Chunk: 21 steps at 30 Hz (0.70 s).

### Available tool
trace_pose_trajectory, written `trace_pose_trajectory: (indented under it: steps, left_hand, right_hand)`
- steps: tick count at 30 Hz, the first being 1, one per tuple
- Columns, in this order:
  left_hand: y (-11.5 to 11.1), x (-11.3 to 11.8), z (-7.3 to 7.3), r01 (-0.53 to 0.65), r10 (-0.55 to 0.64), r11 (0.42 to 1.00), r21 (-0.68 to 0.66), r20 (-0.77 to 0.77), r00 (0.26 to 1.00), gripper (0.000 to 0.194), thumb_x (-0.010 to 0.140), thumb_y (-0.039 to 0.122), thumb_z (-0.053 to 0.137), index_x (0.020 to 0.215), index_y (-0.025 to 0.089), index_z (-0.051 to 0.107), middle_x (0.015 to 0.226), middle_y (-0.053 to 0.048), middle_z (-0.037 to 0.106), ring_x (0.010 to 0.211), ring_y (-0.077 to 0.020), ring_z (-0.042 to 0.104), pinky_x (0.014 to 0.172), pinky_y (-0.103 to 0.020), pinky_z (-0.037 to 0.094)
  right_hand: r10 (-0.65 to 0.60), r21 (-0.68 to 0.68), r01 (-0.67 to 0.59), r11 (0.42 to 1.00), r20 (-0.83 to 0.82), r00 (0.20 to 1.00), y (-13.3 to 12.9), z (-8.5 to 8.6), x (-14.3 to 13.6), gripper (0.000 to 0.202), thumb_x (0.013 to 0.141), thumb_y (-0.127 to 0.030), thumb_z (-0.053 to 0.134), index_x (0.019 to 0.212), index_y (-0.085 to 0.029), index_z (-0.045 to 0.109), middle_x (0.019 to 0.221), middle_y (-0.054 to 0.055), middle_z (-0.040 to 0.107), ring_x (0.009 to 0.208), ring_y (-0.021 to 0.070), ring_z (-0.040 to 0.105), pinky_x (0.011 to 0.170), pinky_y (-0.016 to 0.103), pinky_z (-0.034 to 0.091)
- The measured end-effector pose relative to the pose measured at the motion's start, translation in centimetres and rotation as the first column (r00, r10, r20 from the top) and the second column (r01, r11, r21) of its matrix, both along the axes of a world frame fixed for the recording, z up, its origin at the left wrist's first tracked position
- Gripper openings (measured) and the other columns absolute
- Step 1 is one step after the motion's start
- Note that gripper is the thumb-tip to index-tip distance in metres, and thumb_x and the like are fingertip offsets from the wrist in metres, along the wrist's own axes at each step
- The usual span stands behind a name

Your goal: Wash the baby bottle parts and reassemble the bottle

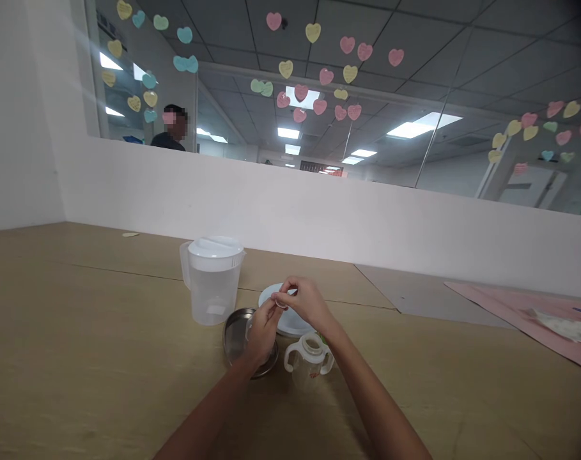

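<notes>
My left hand [263, 333] and my right hand [305, 301] meet above the metal tray and the white plate, fingertips close together. A small whitish ring-shaped piece [280, 305] is pinched between them; its exact kind is unclear. Clear plastic shows at the left side of my left hand, mostly hidden by the palm. Under my hands lies the oval metal tray [233, 338], with the round white plate [290, 327] partly covered behind. Nearest my right forearm stands a clear baby bottle [308, 367], upright and uncapped, with two white handles.
A lidded translucent pitcher [215, 287] stands behind the tray, to the left. Pink sheeting [501, 306] with a plastic packet [563, 327] on it lies far right, beside a grey sheet [429, 297]. A white wall and window close off the back; a person [170, 134] is beyond the glass.
</notes>
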State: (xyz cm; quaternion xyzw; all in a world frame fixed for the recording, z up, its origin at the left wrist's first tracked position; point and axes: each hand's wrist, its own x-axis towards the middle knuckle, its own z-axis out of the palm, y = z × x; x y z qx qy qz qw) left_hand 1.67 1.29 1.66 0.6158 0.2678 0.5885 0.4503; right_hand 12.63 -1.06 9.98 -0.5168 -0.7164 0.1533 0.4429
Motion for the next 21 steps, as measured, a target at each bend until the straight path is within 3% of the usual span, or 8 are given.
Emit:
trace_pose_trajectory:
  steps: [4, 7, 11, 15, 21]
  left_hand:
    - [0.2, -0.3, 0.8, -0.034, 0.034, 0.999, -0.012, 0.028, 0.999, 0.032, 0.079, 0.042, 0.054, 0.092, 0.015, 0.066, 0.087, -0.005, 0.068, 0.082, -0.0192, 0.059, 0.079, -0.029, 0.045]
    - [0.3, -0.3, 0.9, -0.020, 0.020, 1.000, -0.015, 0.043, 0.999, 0.031, 0.080, 0.040, 0.053, 0.093, 0.014, 0.065, 0.085, -0.005, 0.067, 0.083, -0.0194, 0.059, 0.078, -0.028, 0.044]
    - [0.2, -0.1, 0.8, -0.009, 0.009, 1.000, 0.013, 0.055, 0.998, 0.027, 0.081, 0.037, 0.052, 0.089, 0.014, 0.064, 0.080, -0.003, 0.065, 0.078, -0.0174, 0.056, 0.075, -0.027, 0.045]
    - [-0.3, 0.1, 1.1, -0.023, 0.020, 0.998, 0.055, 0.068, 0.997, 0.022, 0.080, 0.036, 0.052, 0.079, 0.015, 0.061, 0.075, -0.001, 0.061, 0.074, -0.0154, 0.053, 0.070, -0.024, 0.044]
    - [-1.4, -0.1, 2.5, -0.016, 0.013, 0.999, 0.040, 0.075, 0.997, 0.022, 0.077, 0.036, 0.053, 0.066, 0.017, 0.054, 0.064, 0.001, 0.055, 0.072, -0.0153, 0.053, 0.066, -0.024, 0.044]
  right_hand:
    - [0.011, 0.152, -0.043, 0.987, 0.206, 0.978, -0.3, 0.4, -0.3, 0.004, 0.075, -0.017, 0.063, 0.072, -0.015, 0.062, 0.079, 0.003, 0.063, 0.075, 0.0131, 0.058, 0.069, 0.023, 0.043]
    - [-0.010, 0.214, -0.082, 0.973, 0.395, 0.919, -0.3, 0.3, -0.3, 0.014, 0.085, -0.015, 0.052, 0.074, -0.015, 0.062, 0.083, 0.004, 0.061, 0.077, 0.0122, 0.056, 0.069, 0.022, 0.041]
    - [-0.101, 0.317, -0.109, 0.942, 0.578, 0.810, 0.0, 0.1, -0.2, 0.024, 0.091, -0.019, 0.045, 0.074, -0.016, 0.061, 0.075, 0.004, 0.060, 0.074, 0.0134, 0.056, 0.068, 0.023, 0.041]
    - [-0.204, 0.556, -0.171, 0.813, 0.549, 0.811, -0.8, 0.7, -0.5, 0.023, 0.090, -0.016, 0.043, 0.075, -0.016, 0.061, 0.075, 0.006, 0.063, 0.082, 0.0172, 0.057, 0.077, 0.029, 0.042]
    - [-0.261, 0.748, -0.178, 0.639, 0.429, 0.865, -3.7, 2.1, -1.4, 0.024, 0.088, -0.010, 0.041, 0.081, -0.014, 0.063, 0.069, 0.006, 0.062, 0.067, 0.0149, 0.056, 0.064, 0.025, 0.045]
